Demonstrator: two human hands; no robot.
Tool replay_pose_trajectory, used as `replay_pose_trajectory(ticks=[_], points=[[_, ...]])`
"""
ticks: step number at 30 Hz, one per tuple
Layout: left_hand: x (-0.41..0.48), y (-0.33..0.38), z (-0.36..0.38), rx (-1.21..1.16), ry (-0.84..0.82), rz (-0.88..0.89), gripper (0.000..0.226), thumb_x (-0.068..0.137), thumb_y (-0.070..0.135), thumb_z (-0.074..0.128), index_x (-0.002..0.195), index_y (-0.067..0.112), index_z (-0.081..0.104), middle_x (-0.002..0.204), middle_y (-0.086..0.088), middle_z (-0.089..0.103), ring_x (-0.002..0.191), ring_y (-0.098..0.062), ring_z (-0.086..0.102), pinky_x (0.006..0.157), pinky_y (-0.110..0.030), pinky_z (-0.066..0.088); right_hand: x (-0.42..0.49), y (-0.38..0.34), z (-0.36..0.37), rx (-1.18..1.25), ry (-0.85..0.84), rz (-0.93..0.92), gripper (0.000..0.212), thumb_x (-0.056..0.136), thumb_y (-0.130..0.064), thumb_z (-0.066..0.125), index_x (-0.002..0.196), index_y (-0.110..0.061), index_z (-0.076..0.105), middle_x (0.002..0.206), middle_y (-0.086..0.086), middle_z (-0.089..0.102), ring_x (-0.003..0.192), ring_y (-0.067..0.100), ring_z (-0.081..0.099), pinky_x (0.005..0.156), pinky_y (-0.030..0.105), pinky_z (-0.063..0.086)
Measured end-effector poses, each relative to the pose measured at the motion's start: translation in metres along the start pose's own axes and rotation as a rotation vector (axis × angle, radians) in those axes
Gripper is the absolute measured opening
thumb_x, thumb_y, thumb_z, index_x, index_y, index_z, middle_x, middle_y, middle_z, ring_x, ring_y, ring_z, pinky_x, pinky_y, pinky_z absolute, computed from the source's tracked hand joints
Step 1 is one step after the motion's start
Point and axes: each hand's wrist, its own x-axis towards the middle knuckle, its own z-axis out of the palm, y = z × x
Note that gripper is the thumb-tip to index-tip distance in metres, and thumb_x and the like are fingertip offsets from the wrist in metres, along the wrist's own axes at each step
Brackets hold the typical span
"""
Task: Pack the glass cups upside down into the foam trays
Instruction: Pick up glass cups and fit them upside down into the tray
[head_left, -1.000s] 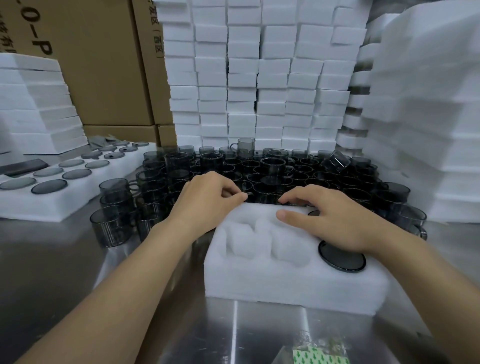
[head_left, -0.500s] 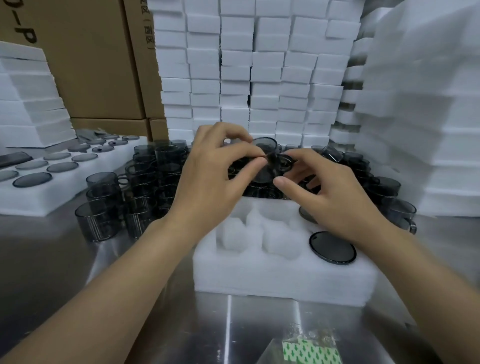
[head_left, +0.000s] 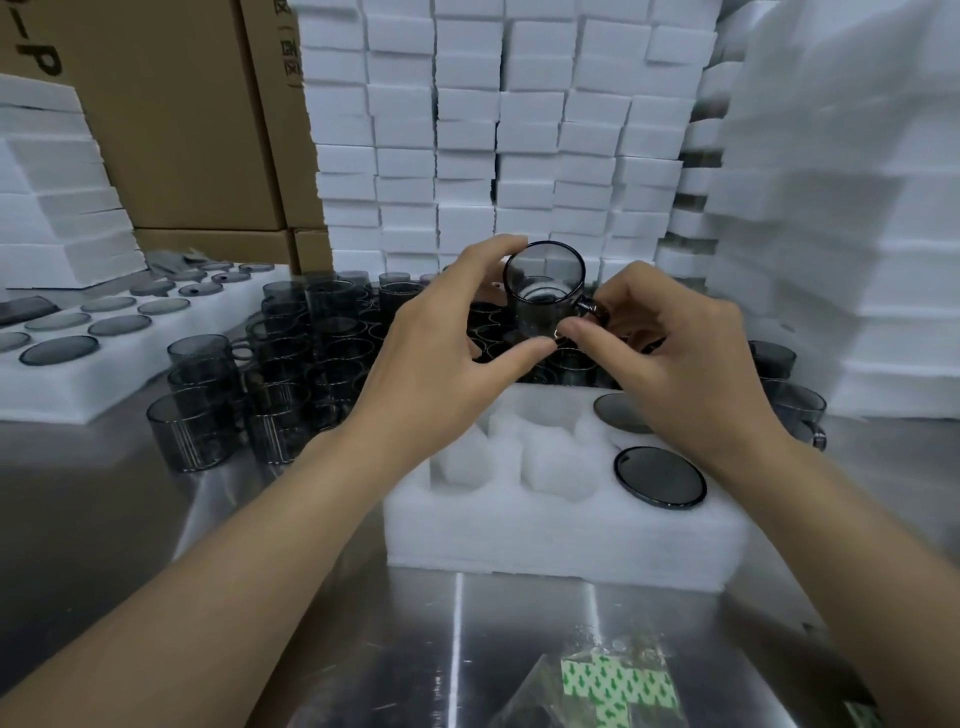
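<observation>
Nearest, a foam tray (head_left: 545, 530) sits on the steel desk (head_left: 405, 649), two upturned cups (head_left: 660, 475) (dark bases showing) in its right pockets. Above its far edge a glass cup (head_left: 544, 291) is held aloft: the left hand (head_left: 441, 358) curls round its body, the right hand (head_left: 670, 353) pinches by the handle. Beyond stand loose cups (head_left: 311, 353) and foam stacks (head_left: 493, 130).

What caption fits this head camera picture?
Left hand and right hand hold a glass cup near the foam tray.
</observation>
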Motion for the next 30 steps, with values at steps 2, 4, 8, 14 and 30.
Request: replay_pose_trajectory(ticks=[2,4,8,14,30], points=[[0.000,-0.001,0.000,-0.008,0.029,-0.014,0.070,0.088,0.043,0.085,0.150,0.038,0.052,0.131,0.020,0.067,0.124,-0.003,0.064,0.087,-0.041,0.063,0.000,-0.001,0.001,0.002,-0.013,-0.018,0.018,0.096,-0.031,0.081,0.092,-0.029,0.064,0.085,-0.025,0.072,0.084,0.003,0.072,0.071,0.009,0.049],[0.000,0.000,-0.001,-0.006,0.052,-0.008,0.071,0.087,0.042,0.087,0.149,0.035,0.055,0.128,0.023,0.066,0.120,-0.001,0.066,0.086,-0.040,0.063,-0.001,-0.001,0.001,0.007,-0.007,-0.019,0.018,0.095,-0.031,0.081,0.092,-0.029,0.064,0.086,-0.024,0.073,0.084,0.003,0.072,0.071,0.010,0.050],[0.001,0.003,-0.001,-0.013,0.086,0.039,0.067,0.087,0.034,0.090,0.146,0.028,0.060,0.131,0.021,0.067,0.116,-0.003,0.068,0.083,-0.034,0.062,-0.001,0.000,0.001,0.003,0.010,0.017,0.021,0.094,-0.030,0.083,0.093,-0.018,0.065,0.085,-0.014,0.073,0.083,0.006,0.073,0.071,0.024,0.057],[0.002,0.012,-0.002,-0.051,0.152,0.139,0.057,0.087,0.026,0.086,0.137,0.029,0.060,0.127,0.009,0.065,0.107,-0.012,0.072,0.070,-0.029,0.053,0.000,-0.004,0.000,0.008,0.041,0.005,0.022,0.095,-0.024,0.082,0.092,-0.019,0.060,0.083,-0.015,0.067,0.079,0.004,0.070,0.065,0.029,0.056],[0.000,0.016,-0.001,-0.061,0.188,0.186,0.056,0.090,0.025,0.086,0.133,0.036,0.052,0.132,0.031,0.057,0.119,-0.013,0.068,0.057,-0.029,0.055,0.003,-0.002,0.000,-0.068,0.059,0.060,0.022,0.095,-0.043,0.077,0.108,-0.025,0.075,0.091,-0.017,0.076,0.091,0.003,0.074,0.076,0.023,0.055]])
